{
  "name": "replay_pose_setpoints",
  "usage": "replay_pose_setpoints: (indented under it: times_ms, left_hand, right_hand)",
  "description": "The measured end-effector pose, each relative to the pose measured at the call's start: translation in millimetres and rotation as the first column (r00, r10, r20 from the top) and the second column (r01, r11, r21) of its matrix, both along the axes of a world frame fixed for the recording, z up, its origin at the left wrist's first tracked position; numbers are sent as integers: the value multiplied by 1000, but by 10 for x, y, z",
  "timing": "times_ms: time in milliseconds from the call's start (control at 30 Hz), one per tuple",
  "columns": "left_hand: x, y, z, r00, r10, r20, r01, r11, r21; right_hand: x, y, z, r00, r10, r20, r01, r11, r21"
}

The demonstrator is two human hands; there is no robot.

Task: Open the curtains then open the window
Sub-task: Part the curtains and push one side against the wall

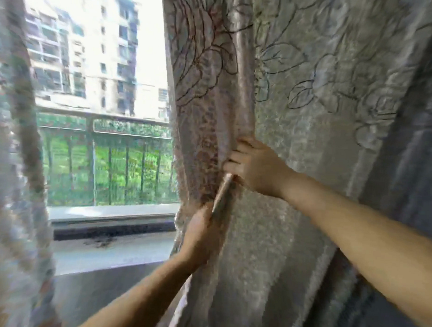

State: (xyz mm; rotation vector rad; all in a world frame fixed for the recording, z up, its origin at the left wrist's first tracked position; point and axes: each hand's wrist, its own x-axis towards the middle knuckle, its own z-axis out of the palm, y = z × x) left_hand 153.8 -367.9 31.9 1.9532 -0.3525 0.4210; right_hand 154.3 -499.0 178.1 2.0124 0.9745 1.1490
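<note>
A grey curtain with outlined flowers (pixel 326 99) hangs over the right half of the view. Its inner edge is bunched into a fold at the middle. My right hand (pixel 255 165) grips that fold from the right, fingers closed on the cloth. Lower down, my left hand (pixel 201 232) clutches the same edge from below. A second, blurred curtain (pixel 11 177) hangs at the far left. Between the two curtains the window (pixel 103 87) shows, with daylight and an apartment block beyond the glass.
A pale window sill (pixel 110 252) runs under the gap, with a dark smudge on it. Outside are a green metal railing (pixel 106 132) and greenery. A darker grey drape (pixel 414 173) hangs at the far right.
</note>
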Motion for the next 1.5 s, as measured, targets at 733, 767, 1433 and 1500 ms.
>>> replay_pose_setpoints:
  times_ms: [733,767,1433,1500]
  left_hand:
    - [1190,-3262,746,927,-371,47,357,916,184]
    - [1277,-3416,750,947,-308,91,270,916,297]
    - [1576,-6557,859,890,-455,34,389,797,462]
    - [1534,-6902,889,884,-464,58,391,801,454]
  right_hand:
    - [941,-3224,424,935,-335,117,328,942,71]
    - [945,-3408,421,925,-364,111,357,931,80]
    - [1156,-6485,494,846,-524,-100,534,828,174]
    - [1095,-6850,511,807,-565,-172,590,779,212]
